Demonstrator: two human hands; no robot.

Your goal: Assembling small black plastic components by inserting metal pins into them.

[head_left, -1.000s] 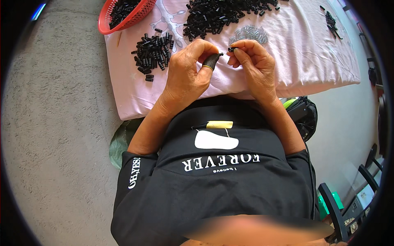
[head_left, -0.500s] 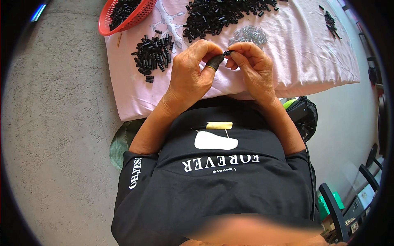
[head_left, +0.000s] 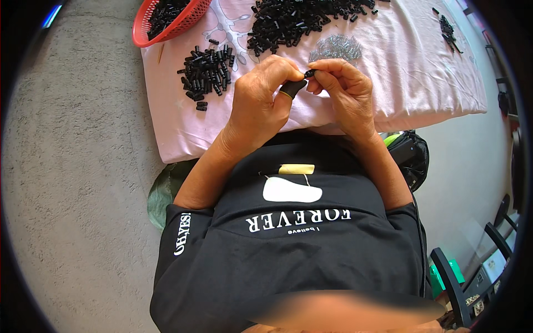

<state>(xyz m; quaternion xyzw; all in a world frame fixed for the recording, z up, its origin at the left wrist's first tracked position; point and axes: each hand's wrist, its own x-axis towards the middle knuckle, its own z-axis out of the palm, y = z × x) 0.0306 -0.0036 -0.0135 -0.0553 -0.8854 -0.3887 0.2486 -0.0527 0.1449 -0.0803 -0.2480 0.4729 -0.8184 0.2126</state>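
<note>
- Black piece [head_left: 310, 73], small and roughly tubular, sits between the fingertips of both hands, above the near part of the pink-covered tabletop [head_left: 422, 72]; whether it is one part or two fitted together cannot be told.
- Left hand [head_left: 258, 95] pinches its left end between thumb and forefinger; the thumb wears a dark sleeve [head_left: 293, 88] with a yellow rim, which probably adds grip.
- Right hand [head_left: 352, 95] pinches the other end, thumb against forefinger, the other fingers curled.
- It looks like hard plastic, so likely very light, stiff and a little slippery where glossy; hard to crush, easy to drop.
- The best hold seems to be close to each end, finger pads along the sides, leaving the middle visible.
- Similar dark pieces lie in a loose pile [head_left: 205, 75] to the left and a larger heap [head_left: 294, 23] beyond the hands.
- Silvery bits [head_left: 336, 46] beyond the right hand look fine, metallic and easily scattered.
</note>
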